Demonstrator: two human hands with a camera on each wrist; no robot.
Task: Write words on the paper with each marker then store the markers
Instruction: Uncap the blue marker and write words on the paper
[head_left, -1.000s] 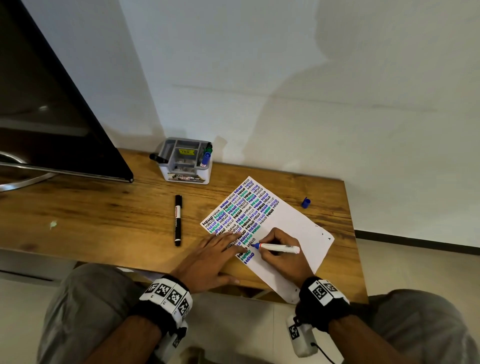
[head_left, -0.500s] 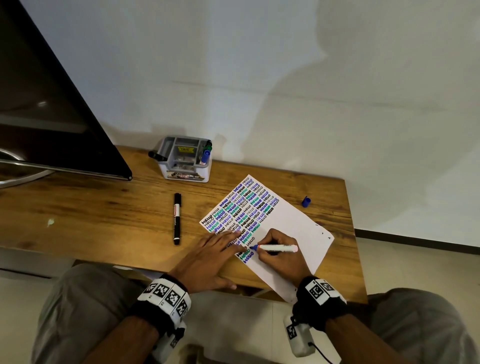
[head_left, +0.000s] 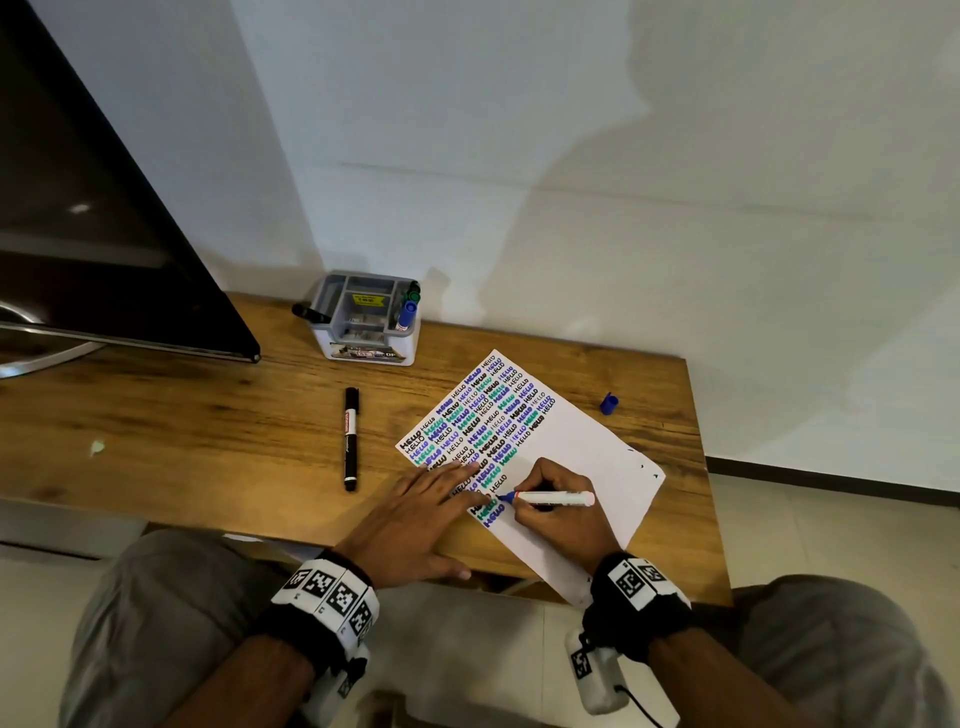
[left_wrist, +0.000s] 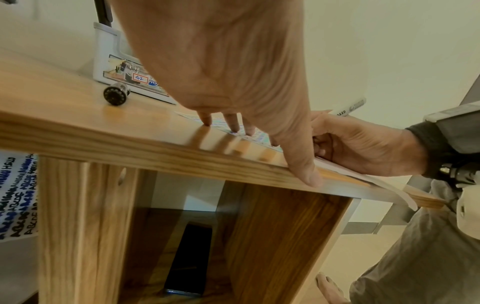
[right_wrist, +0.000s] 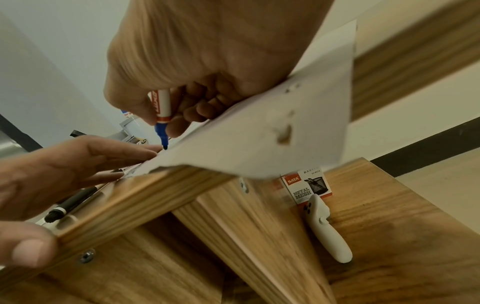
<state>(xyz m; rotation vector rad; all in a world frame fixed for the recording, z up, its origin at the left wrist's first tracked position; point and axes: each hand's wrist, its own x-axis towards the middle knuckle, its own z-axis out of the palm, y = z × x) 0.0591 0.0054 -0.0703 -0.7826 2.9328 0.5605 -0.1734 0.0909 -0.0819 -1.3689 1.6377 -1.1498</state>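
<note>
The wooden tabletop (head_left: 208, 426) carries everything, with a dark screen (head_left: 78, 234) standing at its far left. The paper (head_left: 582, 447) lies skewed on the right part, its near corner hanging over the front edge; rows of "HELLO" in black, blue and green fill its far-left portion, and the right side is blank. A grey organiser (head_left: 363, 317) sits at the back against the wall, with a blue and a green marker standing in its right compartment and a black one propped at its left.

The left hand (head_left: 415, 519) lies flat, fingers straight, pressing the paper's left edge, thumb on the tabletop's front edge. The right hand (head_left: 561, 514) grips the blue marker (head_left: 550, 499) in a writing pinch. The marker's long axis runs left to right, its tip pointing left toward the left fingertips and touching the paper at the end of the written block.

A capped black marker (head_left: 351, 439) lies left of the paper, its axis running away from the person; the left hand is nearer to it. The blue cap (head_left: 609, 403) lies beyond the paper's right edge, nearer the right hand, so recapping looks like a forward-right reach.
</note>
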